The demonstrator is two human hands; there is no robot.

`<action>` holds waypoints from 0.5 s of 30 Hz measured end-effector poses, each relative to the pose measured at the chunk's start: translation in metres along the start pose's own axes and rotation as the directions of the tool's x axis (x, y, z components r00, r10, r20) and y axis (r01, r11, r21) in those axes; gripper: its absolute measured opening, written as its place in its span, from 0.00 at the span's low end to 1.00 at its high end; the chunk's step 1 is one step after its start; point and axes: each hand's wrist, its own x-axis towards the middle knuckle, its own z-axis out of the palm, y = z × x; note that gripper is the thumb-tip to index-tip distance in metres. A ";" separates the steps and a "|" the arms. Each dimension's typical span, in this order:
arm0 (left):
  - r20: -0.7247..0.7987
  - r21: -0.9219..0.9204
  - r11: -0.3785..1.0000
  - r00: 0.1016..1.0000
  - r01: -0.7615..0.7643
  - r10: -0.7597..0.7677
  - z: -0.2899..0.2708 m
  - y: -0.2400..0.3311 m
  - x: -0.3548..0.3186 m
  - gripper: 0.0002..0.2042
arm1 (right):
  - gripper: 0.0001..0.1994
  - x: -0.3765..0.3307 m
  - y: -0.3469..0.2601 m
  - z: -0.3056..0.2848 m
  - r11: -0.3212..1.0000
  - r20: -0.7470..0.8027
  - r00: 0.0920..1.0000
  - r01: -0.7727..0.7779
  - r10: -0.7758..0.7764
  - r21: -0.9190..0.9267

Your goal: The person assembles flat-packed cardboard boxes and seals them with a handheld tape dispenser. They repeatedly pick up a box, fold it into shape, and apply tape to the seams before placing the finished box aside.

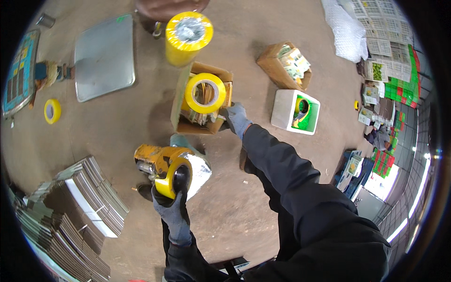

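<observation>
Sitting in the left hand (pixel 176 218), whose fingers close round it, the tape (pixel 165 186) overlaps an orange tool (pixel 157 156) in view, while the right hand (pixel 236 117) bends its fingers at the box's (pixel 195 127) corner, whether pinching I cannot tell, near a second roll (pixel 205 108) atop it and a tape stack (pixel 185 44) beyond.

Packing warehouse, stacked crates (pixel 383 35), flattened cartons (pixel 99 195), platform scale (pixel 104 61)

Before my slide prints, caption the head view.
Gloved left hand holds a yellow tape roll; right hand at an open cardboard box.
</observation>
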 end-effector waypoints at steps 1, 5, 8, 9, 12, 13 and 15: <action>0.021 0.005 1.000 1.000 -0.015 0.015 0.006 0.003 0.001 0.30 | 0.07 0.002 -0.005 -0.020 1.000 -0.048 0.999 0.016 -0.016 -0.003; 0.095 0.049 0.999 0.995 0.012 -0.017 0.024 0.010 -0.002 0.30 | 0.04 0.028 -0.034 -0.107 0.883 -0.137 0.919 0.301 -0.369 -0.360; 0.079 0.120 0.992 0.997 -0.030 0.021 0.024 0.010 -0.002 0.30 | 0.05 0.039 -0.073 -0.175 0.997 -0.225 0.971 0.069 -0.075 -0.035; 0.068 0.120 0.992 0.997 -0.037 0.029 0.023 0.008 -0.002 0.30 | 0.06 0.043 -0.087 -0.195 0.999 -0.219 0.976 0.034 -0.025 0.039; 0.134 0.122 0.991 0.991 -0.048 0.031 0.017 -0.003 0.000 0.31 | 0.08 0.052 -0.119 -0.251 0.999 -0.350 0.936 0.027 -0.036 -0.031; 0.106 0.245 0.968 0.994 -0.060 0.035 0.015 -0.006 0.002 0.33 | 0.08 0.053 -0.124 -0.266 0.999 -0.343 0.939 -0.020 0.007 -0.036; 0.134 0.191 0.981 0.991 -0.037 0.011 0.013 -0.009 0.002 0.33 | 0.09 0.051 -0.131 -0.288 0.990 -0.431 0.903 -0.071 0.010 -0.125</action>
